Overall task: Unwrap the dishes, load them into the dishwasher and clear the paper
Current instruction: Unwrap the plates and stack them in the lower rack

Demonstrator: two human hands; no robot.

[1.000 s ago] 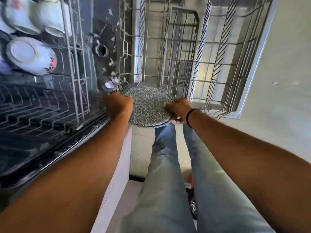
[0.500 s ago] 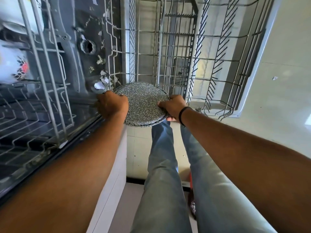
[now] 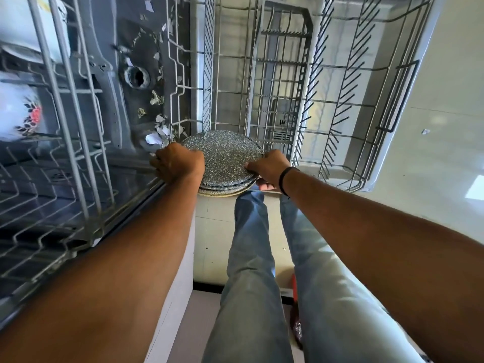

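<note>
Right, one stack of speckled plates [image 3: 222,155] hung at the lower rack's [image 3: 340,106] near edge; two hands, left hand [image 3: 178,165] and right hand [image 3: 269,167], gripped its opposite rims, fingers curled; plate count unclear.

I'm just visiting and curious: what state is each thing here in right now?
Speckled plates: stacked, held at both sides.
Left hand: grips the stack's left edge.
Right hand: grips its right edge.
Lower rack: pulled out, empty.
Floral dish: loaded in upper rack.
</note>
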